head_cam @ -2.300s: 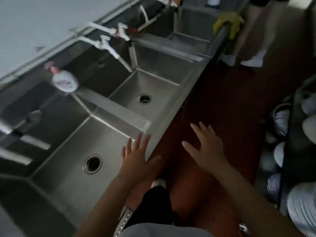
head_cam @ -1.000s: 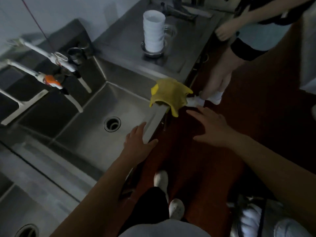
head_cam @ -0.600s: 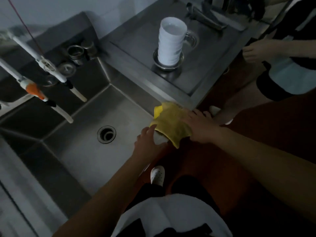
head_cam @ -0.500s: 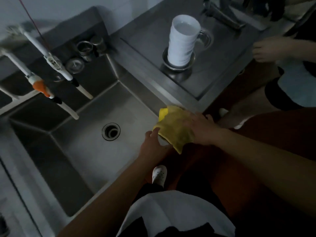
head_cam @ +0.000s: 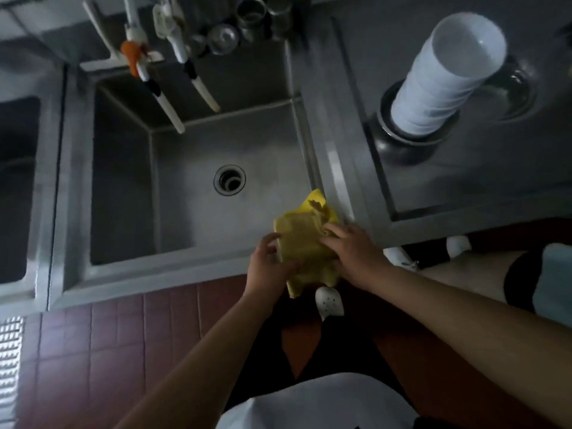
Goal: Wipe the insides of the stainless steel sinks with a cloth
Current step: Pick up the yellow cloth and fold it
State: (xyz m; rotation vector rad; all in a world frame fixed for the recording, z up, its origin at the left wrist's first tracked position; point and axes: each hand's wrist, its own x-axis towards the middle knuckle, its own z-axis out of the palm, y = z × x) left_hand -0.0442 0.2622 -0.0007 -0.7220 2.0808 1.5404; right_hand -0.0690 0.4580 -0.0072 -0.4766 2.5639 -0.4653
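so both hands are on the yellow cloth [head_cam: 305, 243] right at the near right corner of the stainless steel sink [head_cam: 192, 193]. the cloth is bunched up, sitting over the sink's front rim, with its far tip poking up toward the basin's right wall and its near end hanging down past the rim over the red tiled floor [head_cam: 102, 345]. the left hand [head_cam: 268, 267] has its fingers curled around the cloth's left edge, thumb side tucked in against it, so it's gripping the cloth. the right hand [head_cam: 351, 253] lies on top of the cloth's right side with the fingers pressed down into the fabric, pinching a fold of it.

the basin itself looks bare, with a round drain [head_cam: 229, 180] about in the middle of the bottom, just beyond the cloth. two white faucet spouts [head_cam: 182, 72] hang over the far side, one with an orange bit on it. some small metal cups [head_cam: 247, 23] sit on the far ledge. to the right there's a steel counter [head_cam: 433, 187] with a tall stack of white bowls [head_cam: 445, 72] sitting in a metal bowl. another basin [head_cam: 15, 187] is at the left edge. a second person's leg and white shoe [head_cam: 400, 257] show at the near right, just beside the counter. it's all pretty dim.
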